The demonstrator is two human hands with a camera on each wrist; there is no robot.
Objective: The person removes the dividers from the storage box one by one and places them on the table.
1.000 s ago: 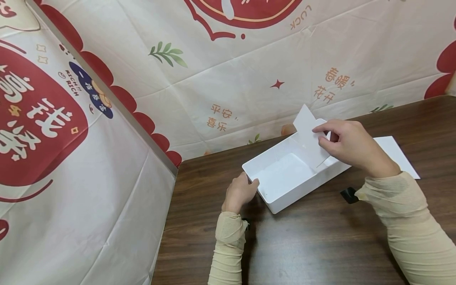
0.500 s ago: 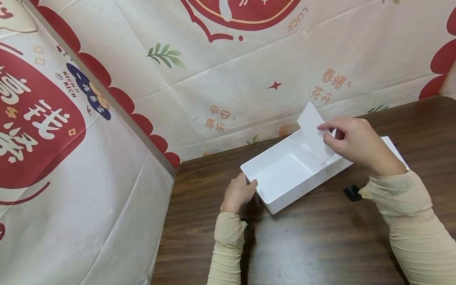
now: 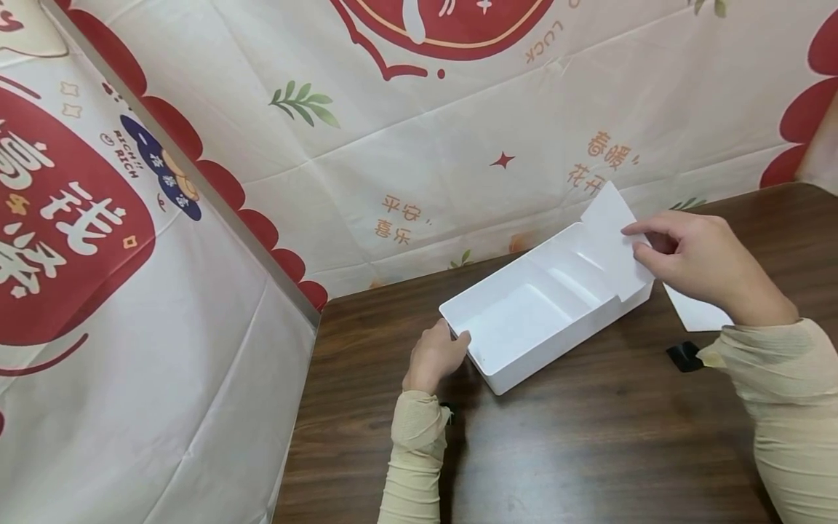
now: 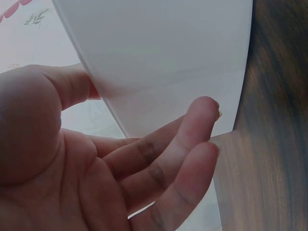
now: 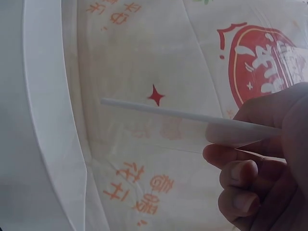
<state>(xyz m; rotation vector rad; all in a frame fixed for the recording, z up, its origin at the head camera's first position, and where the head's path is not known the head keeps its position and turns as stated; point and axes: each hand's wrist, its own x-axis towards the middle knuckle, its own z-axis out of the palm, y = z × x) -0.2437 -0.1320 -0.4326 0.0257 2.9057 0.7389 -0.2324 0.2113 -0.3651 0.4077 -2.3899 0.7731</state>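
Observation:
A long white open box [image 3: 556, 348] lies slanted on the table, with low crosswise ridges on its inside floor. My left hand [image 3: 435, 356] holds its left end, thumb over the rim. In the left wrist view the box's white wall [image 4: 163, 48] stands between the thumb and the fingers. At the box's right end my right hand [image 3: 710, 258] pinches a thin white panel [image 3: 615, 244] between thumb and fingers. The panel stands upright and tilted across the box, rising above the rim. The right wrist view shows it edge-on, and the other fingers are curled below it.
A flat white sheet [image 3: 697, 309] lies on the dark wooden table [image 3: 556, 444], partly hidden behind my right hand. A printed cloth [image 3: 445, 145] hangs along the back, and another printed cloth [image 3: 216, 364] borders the left side. A black object [image 3: 685, 356] sits at the right cuff.
My right hand has moved to the right with the panel, from over the middle of the box to its right end. The left hand keeps its hold on the left end.

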